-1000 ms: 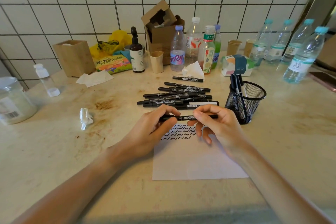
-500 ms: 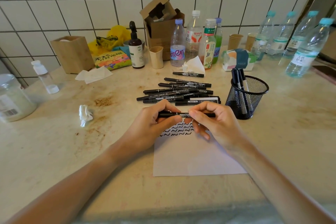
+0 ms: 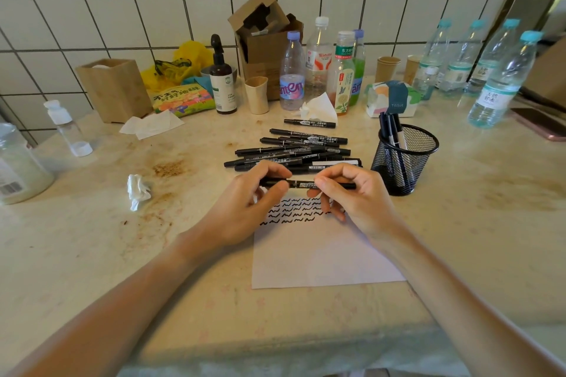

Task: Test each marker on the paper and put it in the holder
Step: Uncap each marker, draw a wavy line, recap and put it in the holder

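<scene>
A black marker (image 3: 301, 184) lies level between both hands, just above the white paper (image 3: 318, 257). My left hand (image 3: 245, 208) pinches its left end and my right hand (image 3: 355, 193) pinches its right part. Rows of black squiggles (image 3: 294, 211) mark the top of the paper. Behind the hands lies a pile of several black markers (image 3: 294, 150), with one more marker (image 3: 309, 123) apart farther back. To the right stands the black mesh holder (image 3: 407, 162) with a few markers (image 3: 392, 131) standing in it.
Along the tiled wall stand several bottles (image 3: 318, 61), a cardboard box (image 3: 266, 37), a tissue box (image 3: 392, 98), paper cups (image 3: 387, 69), a wooden box (image 3: 113, 89) and a jar (image 3: 18, 168). A crumpled tissue (image 3: 137, 191) lies left; a phone (image 3: 542, 124) lies far right.
Both hands keep the marker level above the paper; the grip barely shifts. The view has tilted slightly, so the scene sits a little lower in the frame.
</scene>
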